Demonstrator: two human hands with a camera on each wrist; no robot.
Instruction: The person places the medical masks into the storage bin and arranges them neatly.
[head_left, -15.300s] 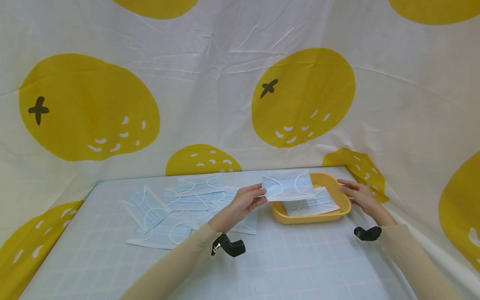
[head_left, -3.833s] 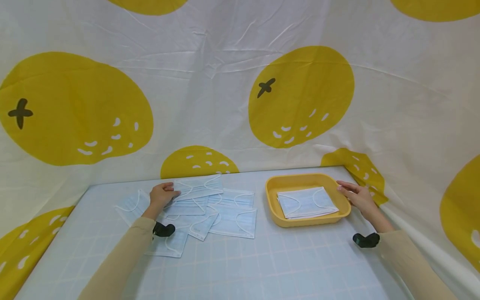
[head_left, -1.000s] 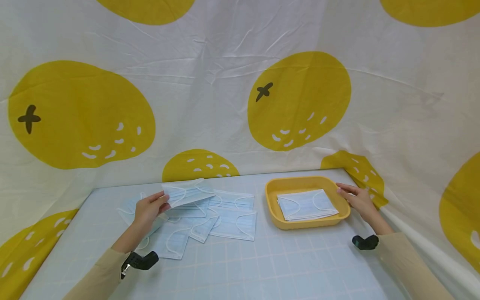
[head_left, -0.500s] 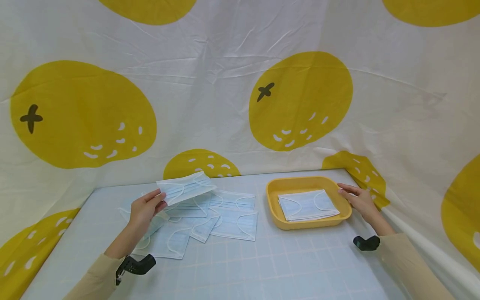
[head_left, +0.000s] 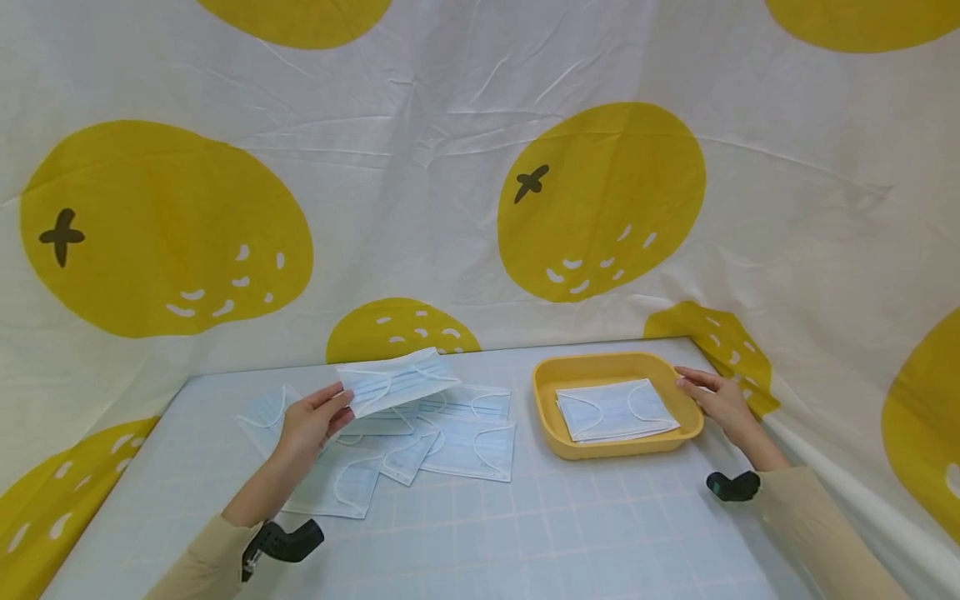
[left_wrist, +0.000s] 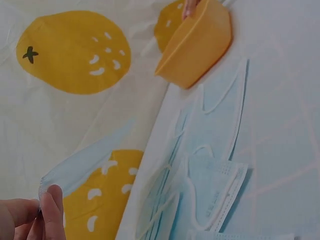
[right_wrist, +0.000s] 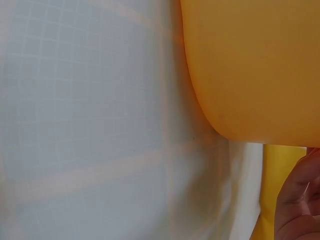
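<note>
A pale blue face mask (head_left: 397, 382) with white ear loops is pinched at its left end by my left hand (head_left: 309, 423), raised above the pile. In the left wrist view that mask (left_wrist: 82, 165) appears almost edge-on, thumb and fingers (left_wrist: 52, 210) gripping its end. Beneath it, several overlapping masks (head_left: 472, 450) lie flat on the table, partly hidden by hand and mask. To the right stands a yellow tray (head_left: 555, 433) with a small stack of masks (head_left: 615, 408) inside. My right hand (head_left: 723, 408) holds the tray's right rim between thumb and fingers.
A pale table (head_left: 480, 542) with a faint grid carries everything. Behind it hangs a white curtain (head_left: 420, 208) printed with yellow fruit, meeting the table's back edge. The wrists each carry a black camera mount (head_left: 288, 542).
Over fifteen seconds, the mask held above the tray joined the stack inside. My left hand returned to the pile, lifted another mask and just moved slightly right. My right hand stays at the tray.
</note>
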